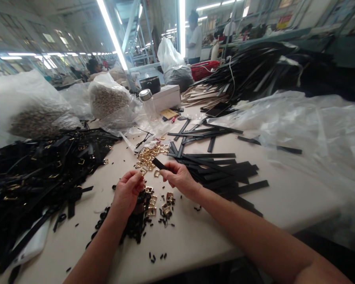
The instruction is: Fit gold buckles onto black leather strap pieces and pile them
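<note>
Pinching square gold-coloured metal buckle in fingers of left hand and flat, black, leather-like strip in fingers of right hand, just apart above pale flat counter, apparently for joining, and probably calling next for strip-end alignment to buckle

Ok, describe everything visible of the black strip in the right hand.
The black strip is flat, narrow and straight, leather-like in look, with a roughly squared free end. The right hand pinches it and hides the rest, so its full length can't be told. It slants, free end toward the picture's upper left, apart from the gold buckle.
</note>
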Tool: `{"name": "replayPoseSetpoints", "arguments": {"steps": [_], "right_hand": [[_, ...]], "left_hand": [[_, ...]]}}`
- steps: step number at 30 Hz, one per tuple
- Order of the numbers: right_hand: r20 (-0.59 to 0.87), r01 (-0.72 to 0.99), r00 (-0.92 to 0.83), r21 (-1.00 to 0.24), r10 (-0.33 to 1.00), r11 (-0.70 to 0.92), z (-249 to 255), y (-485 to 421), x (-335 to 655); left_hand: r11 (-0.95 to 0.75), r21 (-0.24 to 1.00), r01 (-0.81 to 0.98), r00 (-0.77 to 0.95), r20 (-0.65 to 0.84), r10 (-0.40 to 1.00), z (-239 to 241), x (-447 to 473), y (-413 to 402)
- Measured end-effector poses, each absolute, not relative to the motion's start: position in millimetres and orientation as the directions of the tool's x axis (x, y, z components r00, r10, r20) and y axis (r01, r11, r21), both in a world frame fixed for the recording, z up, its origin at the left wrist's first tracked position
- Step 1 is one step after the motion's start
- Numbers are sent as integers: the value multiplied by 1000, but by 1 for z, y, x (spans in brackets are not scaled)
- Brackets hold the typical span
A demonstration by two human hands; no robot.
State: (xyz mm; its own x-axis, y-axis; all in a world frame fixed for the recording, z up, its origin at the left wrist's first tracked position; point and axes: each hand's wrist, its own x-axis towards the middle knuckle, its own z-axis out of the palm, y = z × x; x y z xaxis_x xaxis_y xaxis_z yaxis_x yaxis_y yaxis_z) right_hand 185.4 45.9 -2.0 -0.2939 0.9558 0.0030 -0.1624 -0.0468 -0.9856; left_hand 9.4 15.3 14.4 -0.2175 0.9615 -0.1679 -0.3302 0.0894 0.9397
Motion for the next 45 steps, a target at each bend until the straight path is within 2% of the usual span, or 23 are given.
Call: {"name": "replayPoseSetpoints", "arguments": {"steps": [2, 6, 11, 14, 20, 23, 26, 28, 31, 35, 40, 45], "right_hand": [[-39, -183, -312, -978, 949, -100, 0, 45, 184], [-89, -148, -361, -977, 928, -151, 3, 40, 182], [-74, -134, -360, -982, 930, -130, 1, 39, 182], [-41, -69, -347, -995, 937, -69, 0, 40, 182], [237, 159, -356, -938, 904, 308, -5, 37, 185], [268, 207, -363, -911, 892, 358, -9, 36, 185], [295, 223, -368, -893, 882, 391, -10, 36, 183], [301, 258, -371, -875, 878, 409, -9, 36, 183], [272, 296, -371, -871, 888, 391, -7, 37, 184], [242, 293, -351, -889, 905, 352, -4, 39, 188], [348, 299, -380, -831, 857, 469, 1, 37, 190], [370, 320, -447, -784, 814, 532, 1, 35, 191]], "left_hand": [[173, 910, -378, -150, -244, 958, 11, 13, 15], [249, 903, -351, -28, -276, 961, 5, 19, 10], [278, 914, -297, 17, -285, 958, 5, 22, 8], [262, 936, -236, 9, -268, 964, 5, 22, 8], [84, 994, 72, 7, -85, 996, 5, 18, 6], [-2, 959, 282, 12, -2, 1000, 7, 15, 5], [-79, 866, 494, 0, 91, 996, 5, 14, 4], [-93, 828, 552, -8, 117, 993, 4, 13, 5], [-32, 894, 447, 5, 34, 999, 5, 14, 6], [175, 979, 101, 39, -180, 983, 6, 13, 8], [317, 936, -155, 66, -310, 948, 9, 12, 9], [393, 869, -302, 86, -386, 918, 9, 11, 10]]}}
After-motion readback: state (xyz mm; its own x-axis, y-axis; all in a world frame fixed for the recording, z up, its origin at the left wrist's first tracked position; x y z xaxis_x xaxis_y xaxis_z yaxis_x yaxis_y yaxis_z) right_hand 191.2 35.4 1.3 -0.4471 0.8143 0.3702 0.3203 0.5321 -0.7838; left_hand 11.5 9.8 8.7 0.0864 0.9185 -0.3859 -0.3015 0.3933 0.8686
